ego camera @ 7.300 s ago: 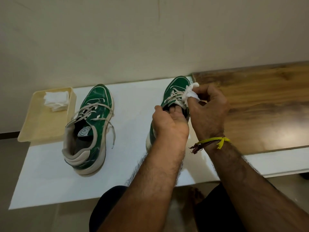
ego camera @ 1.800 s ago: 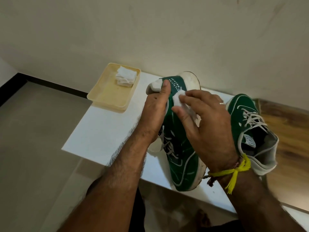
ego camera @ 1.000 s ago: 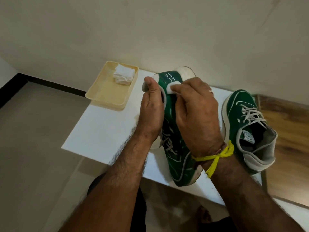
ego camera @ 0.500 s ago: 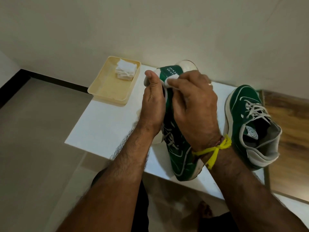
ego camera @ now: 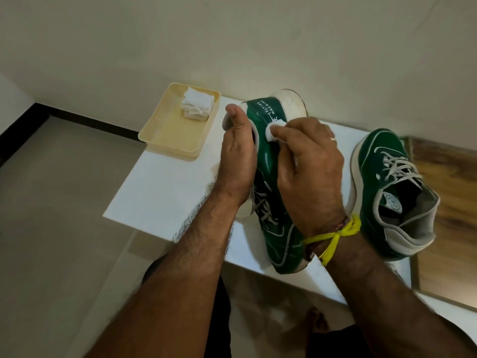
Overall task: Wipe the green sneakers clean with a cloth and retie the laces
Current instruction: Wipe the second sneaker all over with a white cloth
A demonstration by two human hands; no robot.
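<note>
Wiping unfinished: left hand (ego camera: 238,156) grips the tilted glossy green sneaker (ego camera: 268,182), right hand (ego camera: 307,164) pinching a white cloth wad (ego camera: 274,130) against its heel; laces untied.

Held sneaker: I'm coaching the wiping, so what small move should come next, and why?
Probably draw the cloth down the held sneaker toward its toe. The right hand presses it near the heel lettering while the left hand steadies the shoe, and the green side below looks unwiped.
</note>
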